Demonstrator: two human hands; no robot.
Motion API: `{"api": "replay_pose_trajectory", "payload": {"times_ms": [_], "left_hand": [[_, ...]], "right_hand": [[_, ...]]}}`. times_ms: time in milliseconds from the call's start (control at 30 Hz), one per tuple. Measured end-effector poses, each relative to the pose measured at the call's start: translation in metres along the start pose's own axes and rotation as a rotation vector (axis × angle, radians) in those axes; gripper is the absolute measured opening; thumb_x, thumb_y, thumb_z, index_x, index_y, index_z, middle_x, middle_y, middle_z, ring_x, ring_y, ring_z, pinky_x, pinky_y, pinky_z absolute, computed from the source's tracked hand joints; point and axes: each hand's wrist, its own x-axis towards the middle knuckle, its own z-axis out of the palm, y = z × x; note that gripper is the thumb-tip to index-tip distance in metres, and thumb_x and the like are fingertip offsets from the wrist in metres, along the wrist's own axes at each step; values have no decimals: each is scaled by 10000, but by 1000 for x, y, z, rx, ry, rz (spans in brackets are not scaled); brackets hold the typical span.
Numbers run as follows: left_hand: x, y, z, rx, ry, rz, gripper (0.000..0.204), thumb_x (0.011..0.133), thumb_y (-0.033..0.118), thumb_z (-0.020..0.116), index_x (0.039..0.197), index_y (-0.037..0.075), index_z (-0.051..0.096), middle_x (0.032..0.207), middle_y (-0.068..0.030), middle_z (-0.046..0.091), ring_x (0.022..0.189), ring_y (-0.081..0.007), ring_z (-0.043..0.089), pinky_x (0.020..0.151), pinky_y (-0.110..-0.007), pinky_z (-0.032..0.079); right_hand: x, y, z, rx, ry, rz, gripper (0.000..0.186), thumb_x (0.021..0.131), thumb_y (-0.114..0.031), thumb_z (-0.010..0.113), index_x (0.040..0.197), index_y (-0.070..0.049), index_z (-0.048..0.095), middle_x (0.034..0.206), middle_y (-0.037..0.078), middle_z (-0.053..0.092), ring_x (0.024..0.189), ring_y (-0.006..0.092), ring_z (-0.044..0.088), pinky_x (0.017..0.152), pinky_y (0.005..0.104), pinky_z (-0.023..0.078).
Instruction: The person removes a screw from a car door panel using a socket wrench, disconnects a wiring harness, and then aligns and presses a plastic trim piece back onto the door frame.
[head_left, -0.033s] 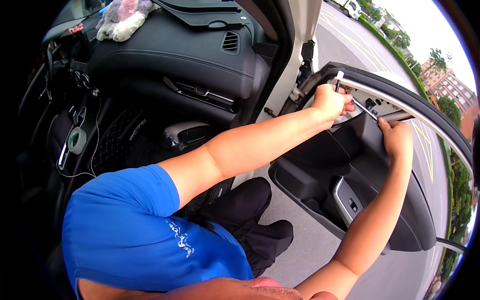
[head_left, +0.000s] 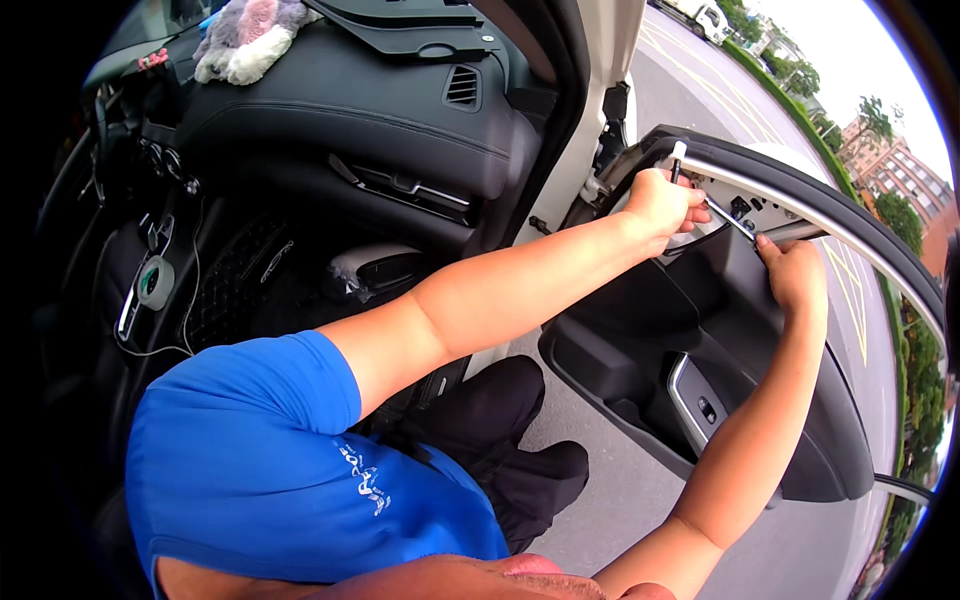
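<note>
A road point(head_left: 690, 75) runs outside. Along the open door's point(head_left: 735, 310) upper part slants a thin rod point(head_left: 732, 221), its upper end in the closed left hand point(head_left: 657, 208); the right hand point(head_left: 797, 275), half-curled, meets its lower end, grip unclear. Farther left: dashboard point(head_left: 350, 130), plush point(head_left: 248, 50).

From where I'm standing I see a vivid blue T-shirt point(head_left: 230, 450), smooth over the shoulder and lightly creased lower down. Its short left sleeve point(head_left: 312, 378) is fairly loose and ends above the elbow in a neat hem. Small white lettering point(head_left: 362, 480) runs across the chest in a narrow strip. Below come roomy trousers point(head_left: 510, 480), nearly black with a faint purplish cast, rounded at the knees and softly folded. Left hand point(head_left: 656, 208) and right hand point(head_left: 796, 278) are bare, as are both forearms.
</note>
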Motion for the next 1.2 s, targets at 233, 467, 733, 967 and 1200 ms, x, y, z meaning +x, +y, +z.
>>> {"api": "replay_pose_trajectory", "payload": {"times_ms": [233,467,733,967,1200], "left_hand": [[-4,-5,-13,-42,-127,-100,90,885,25,592,975,20,587,843,-88,672,710,-168,687,503,-233,488],[1,-4,-16,-134,-170,-69,131,935,106,630,981,0,567,925,-121,661,791,-215,700,590,-294,589],[6,-10,-16,-168,-190,-18,208,953,157,616,1041,-30,589,972,-140,657,862,-238,689,737,-343,605],[7,-11,-27,-263,-260,36,193,968,147,584,1068,-18,596,987,-129,652,901,-236,678,819,-369,585],[12,-15,-21,-334,-261,-1,198,968,149,585,1071,-21,591,983,-136,647,912,-236,668,815,-362,583]], "right_hand": [[-14,15,4,364,-24,-91,322,871,-280,717,846,39,678,661,40,607,640,116,507,633,333,440],[-26,-21,5,265,407,-147,299,844,-273,734,915,15,696,680,97,616,626,163,536,633,333,445],[-25,-66,0,278,511,-50,281,828,-268,733,936,-11,699,831,175,695,784,311,674,743,382,506],[-22,-98,1,164,586,-196,337,846,-292,711,925,32,658,857,195,693,844,368,670,768,440,505],[-2,-110,-23,-19,478,-206,292,856,-266,684,894,20,644,917,227,678,917,405,644,807,477,491]]}}
